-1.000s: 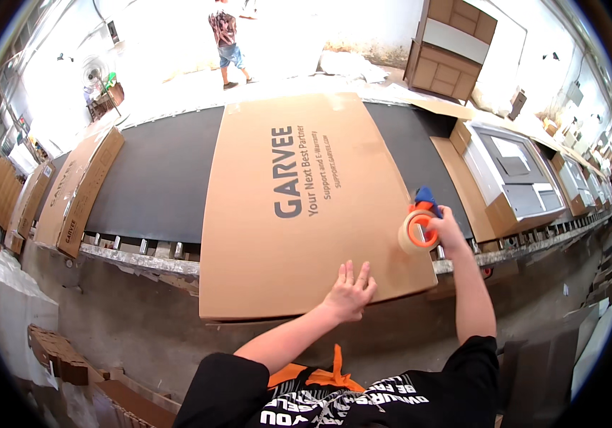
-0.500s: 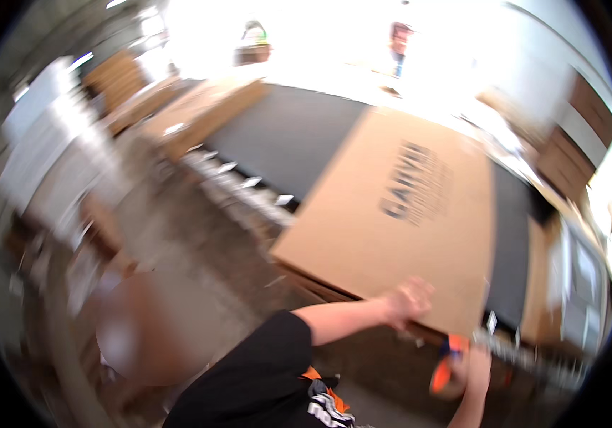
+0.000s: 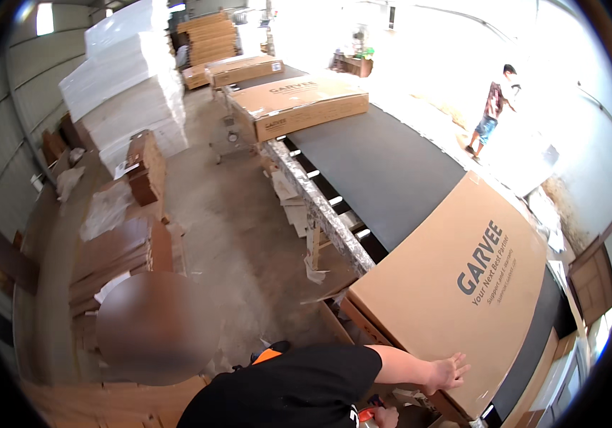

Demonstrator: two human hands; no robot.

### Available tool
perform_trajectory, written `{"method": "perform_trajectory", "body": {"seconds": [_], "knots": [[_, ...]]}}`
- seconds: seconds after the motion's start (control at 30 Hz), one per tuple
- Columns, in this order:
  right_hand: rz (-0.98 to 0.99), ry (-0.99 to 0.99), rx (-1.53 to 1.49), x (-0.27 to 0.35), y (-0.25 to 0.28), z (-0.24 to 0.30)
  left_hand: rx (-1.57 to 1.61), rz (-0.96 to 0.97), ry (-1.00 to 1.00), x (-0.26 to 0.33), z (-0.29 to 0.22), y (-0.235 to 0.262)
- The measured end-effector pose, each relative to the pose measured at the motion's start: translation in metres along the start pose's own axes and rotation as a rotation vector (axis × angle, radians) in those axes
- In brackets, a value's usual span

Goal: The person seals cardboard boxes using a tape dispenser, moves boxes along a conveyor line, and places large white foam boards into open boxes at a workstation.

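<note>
We've got passing room over the belt (image 3: 384,167) between the big box (image 3: 427,285) and the next box (image 3: 309,107), which blocks further along. We can sweep across the big box's top, except where our left hand (image 3: 449,373) and forearm (image 3: 402,365) cross; that forearm also screens our right hand (image 3: 386,416).

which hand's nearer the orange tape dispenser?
Right. The right hand is at the tape dispenser, apparently gripping it; the left hand is spread at the edge of the large carton, farther off.
</note>
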State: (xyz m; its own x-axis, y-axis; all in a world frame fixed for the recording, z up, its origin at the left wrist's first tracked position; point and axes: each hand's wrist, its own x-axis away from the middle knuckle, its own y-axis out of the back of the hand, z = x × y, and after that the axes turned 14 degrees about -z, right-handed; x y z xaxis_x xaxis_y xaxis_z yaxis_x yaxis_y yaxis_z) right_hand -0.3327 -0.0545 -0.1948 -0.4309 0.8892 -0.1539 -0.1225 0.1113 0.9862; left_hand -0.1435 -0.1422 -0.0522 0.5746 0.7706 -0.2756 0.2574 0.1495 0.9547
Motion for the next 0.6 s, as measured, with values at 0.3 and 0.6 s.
{"method": "perform_trajectory", "body": {"seconds": [0.3,0.6], "knots": [[-0.283,-0.419,-0.145,0.093,0.013,0.035,0.238,-0.311,-0.085,0.121,0.087,-0.016],[-0.326,-0.397,-0.111,-0.157,0.271,0.279,0.055,-0.119,0.071,0.253,0.203,0.091]]}}
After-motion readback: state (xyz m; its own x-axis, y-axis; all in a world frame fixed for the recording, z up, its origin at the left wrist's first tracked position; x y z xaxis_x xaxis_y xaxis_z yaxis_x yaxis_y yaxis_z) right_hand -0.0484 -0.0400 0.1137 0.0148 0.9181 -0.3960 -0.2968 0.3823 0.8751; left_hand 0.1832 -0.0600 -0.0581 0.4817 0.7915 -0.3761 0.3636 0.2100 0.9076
